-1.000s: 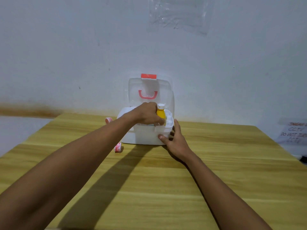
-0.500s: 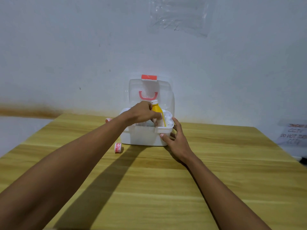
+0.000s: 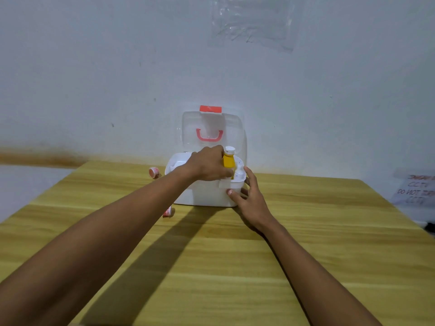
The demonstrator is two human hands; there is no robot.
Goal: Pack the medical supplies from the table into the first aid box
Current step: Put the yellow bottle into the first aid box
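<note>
The yellow bottle (image 3: 229,161), white-capped, stands nearly upright at the right end of the first aid box (image 3: 202,194), its lower part below the rim and its cap clear above. Half a second ago it leaned with the cap tipped left; 1 second ago it sat about as it does now. I read this as the bottle being worked down into a tight slot rather than newly brought in, so this item looks almost packed.

The left hand (image 3: 207,164) has its fingers curled round the bottle's body. A small white bottle (image 3: 239,172) sits just beside it, inside the box. The right hand (image 3: 249,198) has not moved off the box's right front corner: thumb on the front wall, fingers spread and fairly straight along the side.

The open lid (image 3: 211,123) leans against the wall. 2 tape rolls (image 3: 153,172) (image 3: 168,211) lie unpacked on the wooden table (image 3: 235,267), left of the box.
</note>
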